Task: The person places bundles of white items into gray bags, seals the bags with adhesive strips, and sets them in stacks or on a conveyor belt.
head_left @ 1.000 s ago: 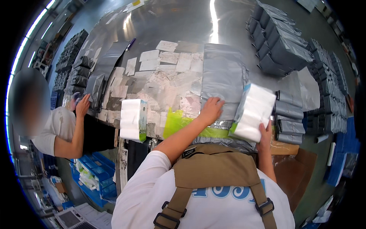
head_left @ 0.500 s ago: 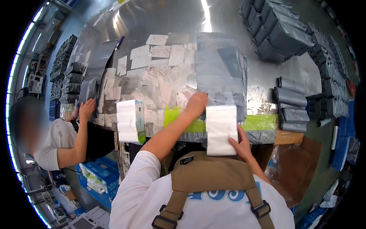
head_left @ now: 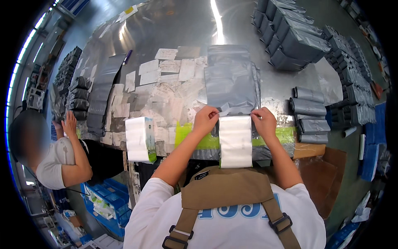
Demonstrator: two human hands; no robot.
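Grey plastic mailing bags [head_left: 230, 79] lie in a flat stack in front of me, the near edge of the top one lifted. My left hand [head_left: 206, 119] pinches the left corner of that edge. The right corner is pinched by my right hand [head_left: 265, 121]. Between my forearms a white pack [head_left: 235, 141], which looks like tissues, rests at the table's near edge, its far end against the bag's mouth. Whether it reaches inside the bag cannot be made out. Another white pack [head_left: 137, 139] with a green-printed side stands to the left of my left forearm.
Filled grey parcels [head_left: 290, 37] are piled at the far right, with rolled grey bags [head_left: 309, 114] nearer. A cardboard box [head_left: 323, 178] is below the table at right. On the left a co-worker [head_left: 62, 153] sits by more grey bags [head_left: 101, 99] and a blue crate [head_left: 110, 203].
My right hand has left the white pack's side and gripped the bag's right corner. The bag's edge is now raised at the pack's far end. The co-worker's hands have moved off a grey parcel.
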